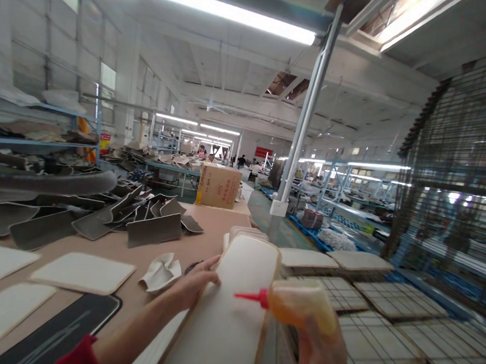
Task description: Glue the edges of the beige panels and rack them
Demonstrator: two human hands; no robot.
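Observation:
My left hand [199, 282] grips the left edge of a long white panel [233, 310] with rounded corners and a tan rim, its thumb lying on the white face. My right hand [320, 351], blurred, is wrapped round a clear squeeze bottle [300, 304] of amber liquid. The bottle is tipped sideways, and its red nozzle [251, 296] points left over the panel's face. Whether the tip touches the panel I cannot tell. Just left of my left hand lies a crumpled white piece [161, 272].
White panels [83, 272] and a black panel [63, 333] lie on the table at left, with dark curved pieces [154, 230] behind. A cardboard box [218, 187] stands further back. More panels rest on a wire rack [382, 339] at right; a metal post [310, 109] rises beyond.

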